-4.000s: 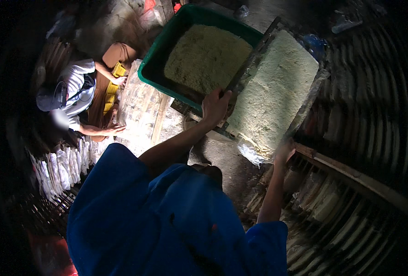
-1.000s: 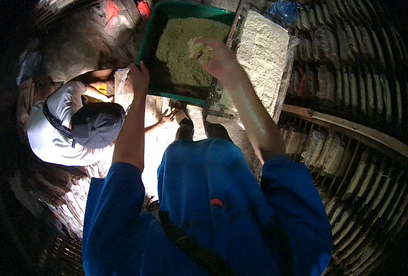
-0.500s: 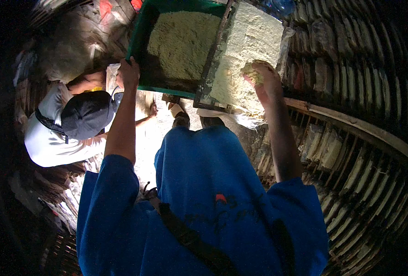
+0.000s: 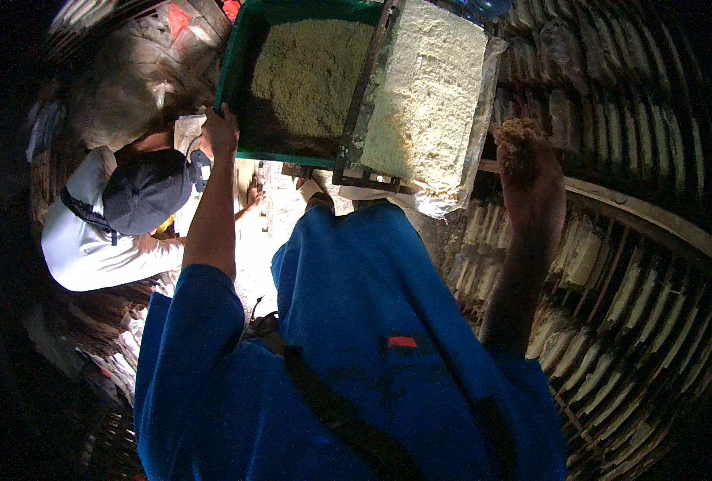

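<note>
My left hand (image 4: 220, 130) grips the near left corner of a green tub (image 4: 284, 156). A heap of pale yellow crumbly material (image 4: 312, 76) lies inside it. Right against the tub is a shallow dark-framed tray (image 4: 351, 108), lined with clear plastic and filled with a flat layer of the same pale material (image 4: 428, 96). Off the tray's right side, in shadow, my right hand (image 4: 532, 164) is closed around a clump of the crumbly material (image 4: 519, 132); some of it shows above the fingers.
Long racks of plastic-wrapped pale slabs (image 4: 596, 136) line the right side, with a wooden rail (image 4: 637, 207) between tiers. At left a co-worker in a white shirt and dark cap (image 4: 147, 196) bends low beside my left arm. Crumpled plastic (image 4: 123, 80) is piled behind.
My right hand has lifted away from over the tray and moved right with a clump in it. The tray's layer is now uncovered. My left hand stays on the tub.
</note>
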### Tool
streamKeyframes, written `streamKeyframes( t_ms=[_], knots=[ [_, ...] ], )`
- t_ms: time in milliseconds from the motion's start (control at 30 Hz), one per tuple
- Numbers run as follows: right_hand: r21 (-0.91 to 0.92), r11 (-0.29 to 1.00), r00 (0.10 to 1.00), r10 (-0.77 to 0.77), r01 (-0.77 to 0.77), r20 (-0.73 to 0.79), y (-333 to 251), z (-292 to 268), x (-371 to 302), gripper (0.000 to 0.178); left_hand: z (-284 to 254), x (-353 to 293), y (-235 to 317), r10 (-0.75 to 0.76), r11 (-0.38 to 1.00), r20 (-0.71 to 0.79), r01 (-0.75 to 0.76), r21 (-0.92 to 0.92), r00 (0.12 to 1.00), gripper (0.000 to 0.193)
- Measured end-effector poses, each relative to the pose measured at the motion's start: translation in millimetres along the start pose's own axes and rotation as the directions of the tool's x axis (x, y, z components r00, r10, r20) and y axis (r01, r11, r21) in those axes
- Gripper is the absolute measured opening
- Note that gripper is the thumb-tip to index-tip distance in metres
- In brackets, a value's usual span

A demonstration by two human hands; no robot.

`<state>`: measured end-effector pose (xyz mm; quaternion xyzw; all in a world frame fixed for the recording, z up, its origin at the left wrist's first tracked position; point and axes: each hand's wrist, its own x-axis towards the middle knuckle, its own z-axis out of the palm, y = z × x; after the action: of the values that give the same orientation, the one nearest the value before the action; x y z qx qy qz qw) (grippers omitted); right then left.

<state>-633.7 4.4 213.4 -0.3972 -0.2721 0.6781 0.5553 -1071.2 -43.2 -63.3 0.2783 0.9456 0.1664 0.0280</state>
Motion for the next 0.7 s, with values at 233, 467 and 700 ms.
streamKeyframes(
  t_ms=[233,467,700],
  knots=[
    [-0.147,0.984,0.988,-0.087,0.106,0.126,-23.6,20.0,-22.0,0.031,-2.2,-1.7,-6.6,0.014,1.000,0.025,-0.014,-0.003,1.000,0.045],
    [0.019,0.999,0.999,-0.031,0.030,0.027,-16.9,19.5,-3.2,0.033,-7.7,0.2,-6.6,0.007,1.000,0.044,-0.007,-0.002,0.999,0.046],
    [-0.016,1.000,1.000,-0.017,0.017,0.014,-17.8,15.4,-5.0,0.033,-7.9,3.3,-4.4,-0.047,0.999,0.055,0.047,-0.002,0.997,0.047]
  ],
)
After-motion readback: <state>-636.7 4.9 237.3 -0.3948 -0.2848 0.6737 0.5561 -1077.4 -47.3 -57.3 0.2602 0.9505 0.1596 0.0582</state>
